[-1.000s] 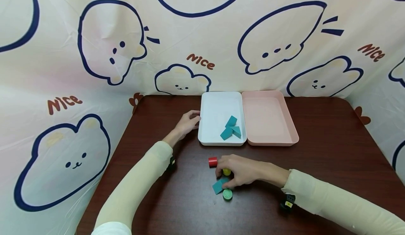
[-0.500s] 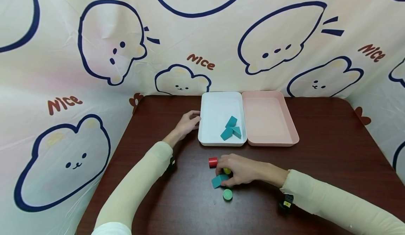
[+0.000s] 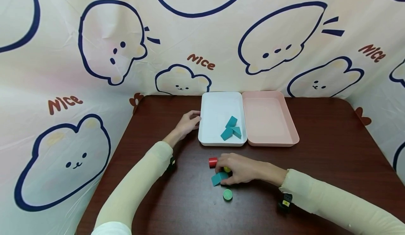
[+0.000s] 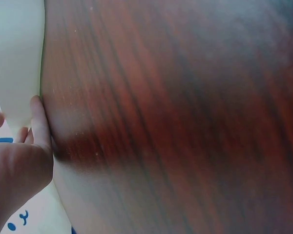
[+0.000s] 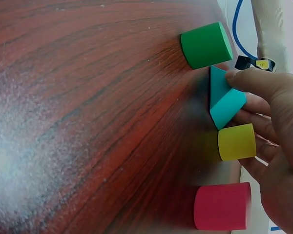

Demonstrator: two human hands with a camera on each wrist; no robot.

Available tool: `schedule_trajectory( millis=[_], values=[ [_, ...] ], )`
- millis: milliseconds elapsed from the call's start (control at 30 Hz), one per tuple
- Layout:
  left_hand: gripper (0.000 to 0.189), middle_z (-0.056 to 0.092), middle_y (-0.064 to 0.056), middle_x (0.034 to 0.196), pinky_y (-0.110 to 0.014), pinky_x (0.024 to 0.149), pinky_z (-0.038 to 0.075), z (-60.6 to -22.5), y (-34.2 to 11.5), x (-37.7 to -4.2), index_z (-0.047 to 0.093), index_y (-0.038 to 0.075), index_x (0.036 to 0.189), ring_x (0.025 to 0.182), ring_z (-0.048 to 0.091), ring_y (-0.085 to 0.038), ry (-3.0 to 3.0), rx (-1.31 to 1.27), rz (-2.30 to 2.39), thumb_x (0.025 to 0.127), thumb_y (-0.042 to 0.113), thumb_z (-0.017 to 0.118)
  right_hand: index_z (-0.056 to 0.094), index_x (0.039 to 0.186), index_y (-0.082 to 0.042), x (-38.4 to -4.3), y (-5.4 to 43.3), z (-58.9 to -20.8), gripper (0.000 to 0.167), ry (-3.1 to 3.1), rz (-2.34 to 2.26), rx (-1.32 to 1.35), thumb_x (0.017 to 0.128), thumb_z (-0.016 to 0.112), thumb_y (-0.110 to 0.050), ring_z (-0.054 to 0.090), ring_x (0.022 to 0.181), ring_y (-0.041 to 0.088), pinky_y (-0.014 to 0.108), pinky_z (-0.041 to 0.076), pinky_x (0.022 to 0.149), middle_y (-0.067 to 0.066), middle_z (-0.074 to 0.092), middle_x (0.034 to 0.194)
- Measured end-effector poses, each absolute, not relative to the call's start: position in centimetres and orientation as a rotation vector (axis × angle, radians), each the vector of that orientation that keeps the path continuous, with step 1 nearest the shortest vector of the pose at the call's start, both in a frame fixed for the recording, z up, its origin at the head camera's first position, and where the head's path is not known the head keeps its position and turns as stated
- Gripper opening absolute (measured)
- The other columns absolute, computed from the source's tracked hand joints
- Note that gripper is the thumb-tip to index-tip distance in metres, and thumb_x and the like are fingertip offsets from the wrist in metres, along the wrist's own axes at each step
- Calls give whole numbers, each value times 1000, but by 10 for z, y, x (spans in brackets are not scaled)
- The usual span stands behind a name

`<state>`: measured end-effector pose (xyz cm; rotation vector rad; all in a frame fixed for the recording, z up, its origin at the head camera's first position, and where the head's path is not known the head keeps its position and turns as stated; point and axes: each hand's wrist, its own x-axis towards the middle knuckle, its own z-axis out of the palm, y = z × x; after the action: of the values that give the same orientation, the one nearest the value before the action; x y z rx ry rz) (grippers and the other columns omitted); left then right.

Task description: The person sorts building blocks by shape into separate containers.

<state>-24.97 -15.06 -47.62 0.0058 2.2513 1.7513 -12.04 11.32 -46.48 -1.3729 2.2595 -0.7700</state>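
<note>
Pinching the teal block (image 5: 224,101) between thumb and fingertips of the right hand (image 3: 242,168), between the green cylinder (image 3: 227,195) on the near side and the yellow cylinder (image 5: 237,142) on the far. Likely light, stiff, hard to break (painted wood, perhaps); best gripped on opposite flat faces, off the slant to avoid slipping. Farther left, touching the white tray (image 3: 213,108) with slightly parted fingers of the left hand (image 3: 187,123)

Pale cartoon-printed cloth (image 3: 190,34) backs a brown table (image 3: 332,140).

The left arm (image 3: 137,178) reaches forward; the right arm's (image 3: 332,197) fingers (image 3: 219,165) pinch, curled.
</note>
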Motion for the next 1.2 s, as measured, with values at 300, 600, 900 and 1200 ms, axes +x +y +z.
schedule_trajectory(
  millis=[300, 600, 900, 1200],
  values=[
    [45, 56, -18, 143, -44, 106, 56, -475, -151, -249, 50, 4, 153, 129, 61, -31, 2246, 12, 1755, 110, 17, 51, 74, 114, -20, -124, 112, -462, 24, 2253, -790, -1417, 95, 82, -31, 60, 99, 13, 21, 53, 85, -11, 66, 109],
    [45, 57, -18, 143, -45, 106, 56, -475, -151, -249, 50, 4, 153, 127, 62, -31, 2252, 12, 1750, 110, 17, 52, 74, 114, -20, -127, 107, -452, 24, 2263, -772, -1478, 95, 82, -31, 60, 102, 11, 23, 53, 91, -13, 64, 109],
    [45, 57, -18, 143, -45, 106, 56, -476, -150, -249, 50, 4, 152, 127, 63, -32, 2261, 10, 1753, 109, 17, 52, 74, 112, -17, -132, 104, -436, 25, 2299, -804, -1495, 92, 86, -26, 61, 98, 10, 26, 56, 87, -12, 65, 107],
    [45, 56, -17, 145, -44, 106, 56, -476, -152, -248, 50, 5, 153, 129, 61, -31, 2254, 15, 1747, 110, 18, 51, 74, 116, -15, -139, 105, -422, 27, 2293, -916, -1482, 92, 86, -19, 65, 101, 11, 29, 60, 88, -9, 68, 112]
  ],
)
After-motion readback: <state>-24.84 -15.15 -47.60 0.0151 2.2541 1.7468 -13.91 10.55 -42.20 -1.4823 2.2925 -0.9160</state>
